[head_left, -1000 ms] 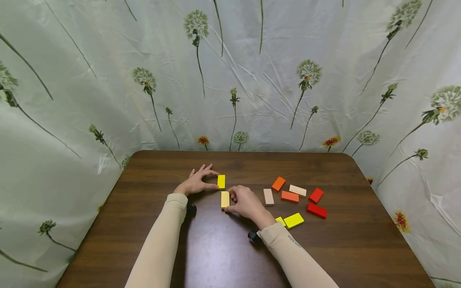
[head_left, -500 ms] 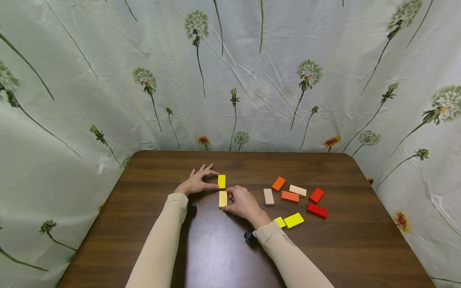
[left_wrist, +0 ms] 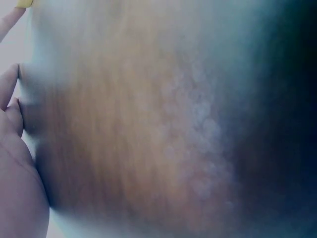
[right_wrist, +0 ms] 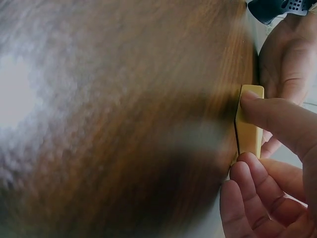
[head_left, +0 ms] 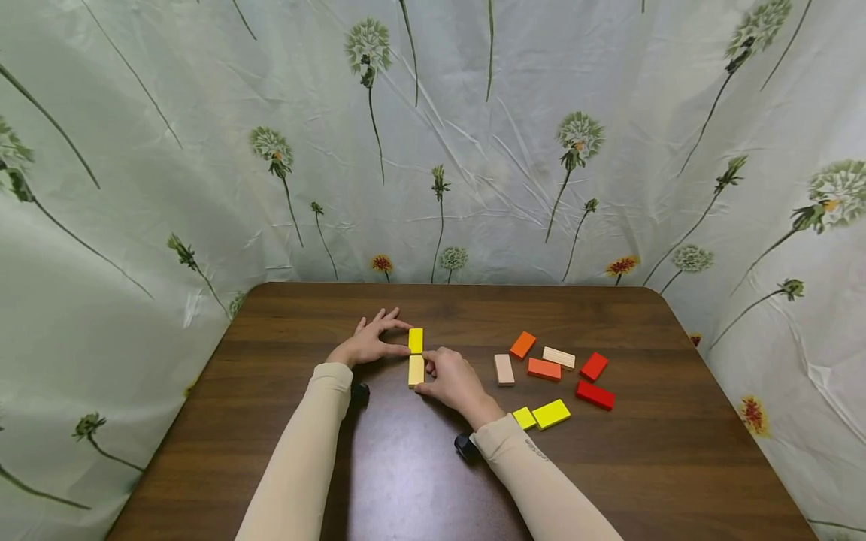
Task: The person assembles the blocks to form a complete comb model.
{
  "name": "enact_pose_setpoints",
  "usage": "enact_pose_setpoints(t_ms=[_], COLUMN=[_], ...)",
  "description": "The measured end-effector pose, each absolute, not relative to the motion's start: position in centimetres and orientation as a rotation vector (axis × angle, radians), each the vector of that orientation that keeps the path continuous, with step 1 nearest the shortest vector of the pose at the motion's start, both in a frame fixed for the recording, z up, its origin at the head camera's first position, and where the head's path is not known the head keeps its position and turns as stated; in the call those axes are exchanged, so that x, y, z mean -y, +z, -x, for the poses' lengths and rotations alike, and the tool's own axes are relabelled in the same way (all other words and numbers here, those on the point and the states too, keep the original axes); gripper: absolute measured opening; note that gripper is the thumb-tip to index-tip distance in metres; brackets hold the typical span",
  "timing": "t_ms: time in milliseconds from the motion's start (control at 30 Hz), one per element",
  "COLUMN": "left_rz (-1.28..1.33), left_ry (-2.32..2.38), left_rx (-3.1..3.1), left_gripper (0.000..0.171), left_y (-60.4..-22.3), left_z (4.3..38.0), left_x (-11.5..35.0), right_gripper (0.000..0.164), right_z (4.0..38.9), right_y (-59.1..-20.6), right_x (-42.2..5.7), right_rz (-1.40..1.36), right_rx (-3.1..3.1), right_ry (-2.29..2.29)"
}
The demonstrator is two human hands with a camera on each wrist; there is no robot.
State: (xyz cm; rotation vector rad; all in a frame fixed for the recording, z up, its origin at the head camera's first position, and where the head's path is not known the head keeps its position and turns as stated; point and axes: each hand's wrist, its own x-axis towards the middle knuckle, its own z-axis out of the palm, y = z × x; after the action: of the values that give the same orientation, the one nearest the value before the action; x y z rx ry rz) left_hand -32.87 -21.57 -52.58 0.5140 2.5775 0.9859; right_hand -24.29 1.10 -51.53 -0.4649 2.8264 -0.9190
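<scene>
A bright yellow block lies flat on the brown table, lengthwise away from me. My left hand holds it from its left side between thumb and index finger, the other fingers spread on the table. In the left wrist view a fingertip meets a yellow corner. Directly in front of that block is a paler yellow block, end to end with it. My right hand pinches this paler block by its ends. The right wrist view shows the thumb on the near end of the pale block.
Right of my hands lie two orange blocks, two plain wood blocks and two red blocks. Two more yellow blocks lie beside my right forearm. The wooden table ends at a flowered curtain.
My right hand has slid the paler yellow block away from me and slightly left, up against the bright yellow one. My left hand has stayed in place.
</scene>
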Motion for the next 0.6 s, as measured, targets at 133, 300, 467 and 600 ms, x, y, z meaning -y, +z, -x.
enact_pose_setpoints(t_ms=[133,300,467,600], left_rz=[-0.515,-0.515,-0.516,-0.518], left_ry=[0.989,0.996,0.997,0.996], left_rx=[-2.577,-2.574,-2.572,-2.57], left_gripper=[0.057,0.057,0.058,0.059], left_y=[-52.61,-52.72,-52.75,-52.71], left_z=[32.97,33.07,33.1,33.1], left_x=[21.56,21.52,21.54,21.61], right_gripper=[0.058,0.06,0.059,0.058], right_z=[24.28,24.2,24.19,24.28], right_y=[-51.46,-51.37,-51.44,-51.59], right_x=[-0.93,-0.81,-0.78,-0.76], right_rz=[0.458,0.448,0.443,0.445], right_rx=[-2.828,-2.83,-2.838,-2.837], right_ry=[-0.915,-0.929,-0.944,-0.958])
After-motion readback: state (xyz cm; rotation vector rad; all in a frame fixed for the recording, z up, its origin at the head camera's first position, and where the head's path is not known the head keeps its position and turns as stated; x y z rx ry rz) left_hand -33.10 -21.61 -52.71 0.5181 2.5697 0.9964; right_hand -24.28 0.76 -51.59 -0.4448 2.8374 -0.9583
